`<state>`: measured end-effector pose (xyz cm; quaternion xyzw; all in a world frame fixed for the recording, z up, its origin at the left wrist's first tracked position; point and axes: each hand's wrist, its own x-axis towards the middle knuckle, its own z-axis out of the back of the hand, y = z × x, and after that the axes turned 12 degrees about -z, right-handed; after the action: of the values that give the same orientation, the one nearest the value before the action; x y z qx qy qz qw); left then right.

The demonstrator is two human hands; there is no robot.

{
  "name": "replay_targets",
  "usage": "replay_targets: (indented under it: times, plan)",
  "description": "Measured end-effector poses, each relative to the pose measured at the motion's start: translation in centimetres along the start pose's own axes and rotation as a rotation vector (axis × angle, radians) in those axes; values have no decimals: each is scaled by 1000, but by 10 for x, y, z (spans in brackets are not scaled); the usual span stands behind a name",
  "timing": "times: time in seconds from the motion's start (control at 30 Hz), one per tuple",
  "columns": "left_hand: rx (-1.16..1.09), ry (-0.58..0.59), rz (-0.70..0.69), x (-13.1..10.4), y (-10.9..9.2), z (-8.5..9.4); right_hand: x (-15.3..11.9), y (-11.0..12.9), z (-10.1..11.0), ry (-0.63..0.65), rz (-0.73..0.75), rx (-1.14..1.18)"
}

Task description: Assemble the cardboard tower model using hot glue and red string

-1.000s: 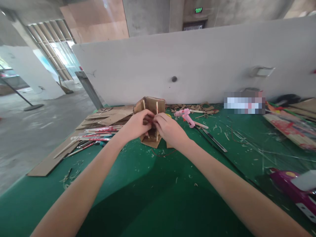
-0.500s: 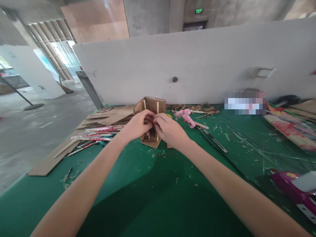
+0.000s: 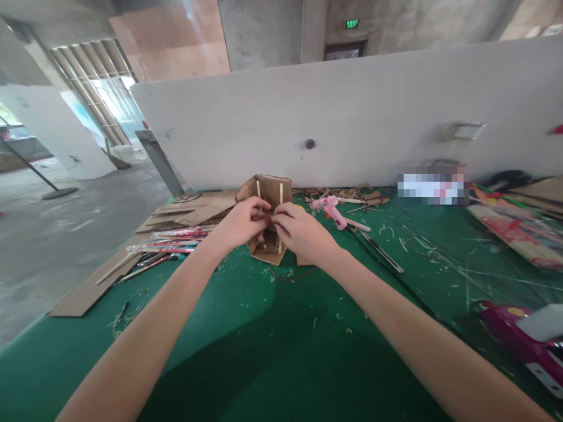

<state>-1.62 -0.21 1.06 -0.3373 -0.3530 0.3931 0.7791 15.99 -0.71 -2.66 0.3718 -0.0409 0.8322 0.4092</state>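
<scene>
A small cardboard structure (image 3: pixel 264 184) stands on the green table (image 3: pixel 246 340), with two thin wooden sticks upright in it; one is the right stick (image 3: pixel 281 191). In front of its opening, my left hand (image 3: pixel 248 220) is closed, thumb and fingers pinched together. My right hand (image 3: pixel 299 231) meets it from the other side, its fingers pinched too. Whatever lies between the fingertips is too small and hidden to name. A thin red wire (image 3: pixel 290 278) curls on the table below the structure.
Cardboard sheets (image 3: pixel 193 208) and plastic-wrapped sticks (image 3: pixel 171 240) lie at left. A pink glue gun (image 3: pixel 332 210), a utility knife (image 3: pixel 382 252) and cardboard scraps are right of the structure. A purple tool (image 3: pixel 519 334) sits at far right. A white wall (image 3: pixel 373 117) rises behind.
My fingertips have shifted slightly and stay close together at the cardboard structure. The camera view has tilted a little; the other objects keep their places on the table.
</scene>
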Motion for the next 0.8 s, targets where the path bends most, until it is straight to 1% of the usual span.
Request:
replay_targets:
  times: [0.13, 0.3, 0.5, 0.67, 0.8]
  plan:
    - [13, 6, 7, 0, -1, 1, 0, -1, 2, 6, 20, 22]
    - [9, -21, 30, 0, -4, -3, -1, -4, 5, 25, 13, 74]
    - [-42, -86, 47, 0, -10, -12, 0, -7, 9, -23, -63, 202]
    - [-25, -123, 15, 1, -12, -21, 1, -12, 10, -31, -62, 204]
    - [-52, -170, 20, 2, -9, -26, 0, -18, 12, -24, -71, 178]
